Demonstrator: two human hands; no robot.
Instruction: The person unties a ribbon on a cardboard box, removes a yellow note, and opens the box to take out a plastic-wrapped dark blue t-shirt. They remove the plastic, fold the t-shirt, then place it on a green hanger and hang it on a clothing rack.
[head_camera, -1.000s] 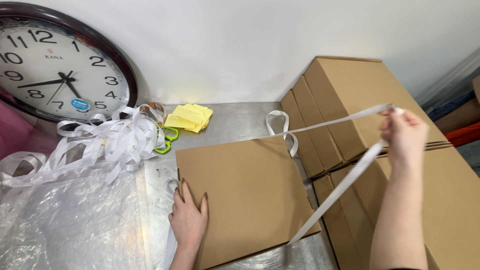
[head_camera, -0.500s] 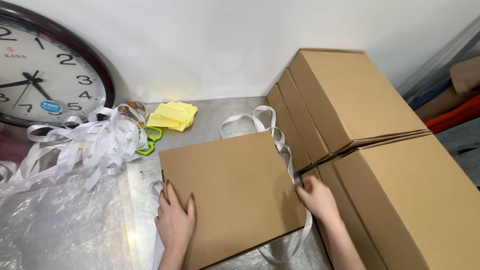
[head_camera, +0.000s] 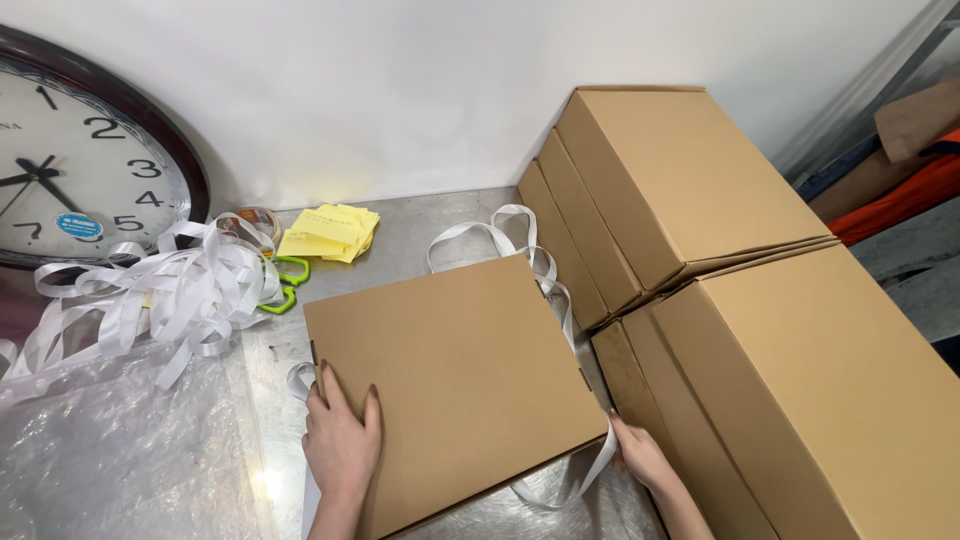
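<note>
Head view: left hand (head_camera: 342, 442) flat, fingers spread on matte flat cardboard box (head_camera: 455, 380); right hand (head_camera: 640, 455) pinches glossy white ribbon (head_camera: 590, 475) beneath box's right edge.

Flat brown cardboard box (head_camera: 460, 385) lying on the steel table, front centre. Stack of matching brown boxes (head_camera: 690, 180) leaning at back right, larger brown box (head_camera: 830, 400) in front of it. Small blue oval label (head_camera: 79, 225) on white clock face, far left. Yellow notes (head_camera: 330, 232) by the wall.
</note>
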